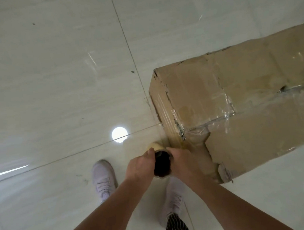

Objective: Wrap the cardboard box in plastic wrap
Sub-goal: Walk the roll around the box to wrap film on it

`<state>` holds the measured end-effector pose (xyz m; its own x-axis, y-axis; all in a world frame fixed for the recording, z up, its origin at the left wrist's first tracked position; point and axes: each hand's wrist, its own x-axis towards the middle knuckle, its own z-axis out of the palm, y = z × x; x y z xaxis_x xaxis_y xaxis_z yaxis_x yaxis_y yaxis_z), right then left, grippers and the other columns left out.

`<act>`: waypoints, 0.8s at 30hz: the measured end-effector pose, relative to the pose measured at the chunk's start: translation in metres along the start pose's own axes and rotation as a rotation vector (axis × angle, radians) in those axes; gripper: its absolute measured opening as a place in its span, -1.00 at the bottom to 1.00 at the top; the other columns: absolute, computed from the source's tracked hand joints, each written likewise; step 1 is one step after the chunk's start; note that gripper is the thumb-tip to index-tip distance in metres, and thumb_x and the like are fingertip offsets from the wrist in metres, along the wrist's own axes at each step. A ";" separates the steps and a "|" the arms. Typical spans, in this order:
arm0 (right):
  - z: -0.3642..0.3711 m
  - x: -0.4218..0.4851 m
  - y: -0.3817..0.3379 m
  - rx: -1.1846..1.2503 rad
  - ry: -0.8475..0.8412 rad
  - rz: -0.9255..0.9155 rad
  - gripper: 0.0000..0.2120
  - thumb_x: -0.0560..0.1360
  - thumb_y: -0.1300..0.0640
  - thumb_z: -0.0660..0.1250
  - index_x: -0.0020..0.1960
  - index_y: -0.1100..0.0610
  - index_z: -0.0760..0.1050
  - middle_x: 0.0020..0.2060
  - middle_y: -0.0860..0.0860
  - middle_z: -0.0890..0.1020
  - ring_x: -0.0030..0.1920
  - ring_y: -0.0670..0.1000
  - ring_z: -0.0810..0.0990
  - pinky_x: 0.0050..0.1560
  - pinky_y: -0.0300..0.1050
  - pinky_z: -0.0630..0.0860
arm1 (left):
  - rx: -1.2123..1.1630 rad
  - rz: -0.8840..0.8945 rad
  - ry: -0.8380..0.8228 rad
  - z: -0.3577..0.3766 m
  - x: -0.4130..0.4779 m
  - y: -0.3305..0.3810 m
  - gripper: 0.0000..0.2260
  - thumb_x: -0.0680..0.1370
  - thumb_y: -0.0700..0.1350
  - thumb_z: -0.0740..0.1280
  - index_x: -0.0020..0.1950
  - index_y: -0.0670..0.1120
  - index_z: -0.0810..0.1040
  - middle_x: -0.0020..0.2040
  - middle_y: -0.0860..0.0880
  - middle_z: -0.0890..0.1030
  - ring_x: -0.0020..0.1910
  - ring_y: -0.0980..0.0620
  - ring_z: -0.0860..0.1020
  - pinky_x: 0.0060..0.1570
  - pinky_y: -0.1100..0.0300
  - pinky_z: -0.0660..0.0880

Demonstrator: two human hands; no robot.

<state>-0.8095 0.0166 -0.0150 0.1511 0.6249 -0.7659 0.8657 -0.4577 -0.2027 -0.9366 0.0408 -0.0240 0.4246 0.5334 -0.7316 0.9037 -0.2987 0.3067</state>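
Plastic wrap roll (162,165) is clasped upright between left hand (140,166) and right hand (183,161), likely for tension; cardboard box (236,106) just beyond grip, film stretched onto its near corner.

**Materials and finishes at my feet**

The cardboard box (244,95) is matt brown corrugated board, creased and torn at its edges, with glossy, wrinkled clear film and tape over its near end. The roll of plastic wrap (162,160) I grip shows a dark hollow core and a pale, smooth outer layer. The floor (56,76) is polished pale tile, mirror-glossy with thin grout lines. My shoes (103,178) are matt pale knit cloth.
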 end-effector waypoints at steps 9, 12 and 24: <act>-0.008 0.009 -0.005 -0.183 0.061 -0.122 -0.61 0.59 0.18 0.13 0.39 -0.07 0.33 0.11 0.03 0.62 0.10 0.11 0.59 0.04 -0.10 0.49 | -0.437 -0.058 0.133 0.004 0.005 -0.026 -0.66 0.65 0.05 -0.04 0.30 -0.04 0.38 0.15 -0.09 0.57 0.13 -0.13 0.52 0.08 0.10 0.42; 0.000 0.003 -0.002 -0.168 0.061 -0.155 -0.62 0.60 0.12 0.14 0.40 -0.09 0.30 0.13 -0.01 0.61 0.10 0.06 0.59 -0.02 -0.14 0.49 | -0.660 -0.262 0.009 -0.008 0.022 -0.022 -0.59 0.66 0.05 -0.04 0.33 -0.14 0.40 0.25 -0.15 0.52 0.23 -0.15 0.46 0.14 0.14 0.33; 0.007 -0.003 0.017 0.234 0.089 -0.051 -0.74 0.59 -0.07 0.15 0.19 0.03 0.40 0.02 -0.02 0.61 0.01 -0.03 0.57 -0.10 -0.21 0.39 | -0.676 -0.174 -0.137 -0.009 0.036 -0.012 -0.69 0.64 0.00 0.03 0.22 -0.01 0.51 0.23 -0.05 0.54 0.13 -0.01 0.47 0.07 0.22 0.30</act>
<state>-0.7982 0.0023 -0.0206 0.1602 0.6993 -0.6966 0.7405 -0.5518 -0.3837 -0.9317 0.0709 -0.0486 0.3001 0.4108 -0.8609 0.8129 0.3621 0.4562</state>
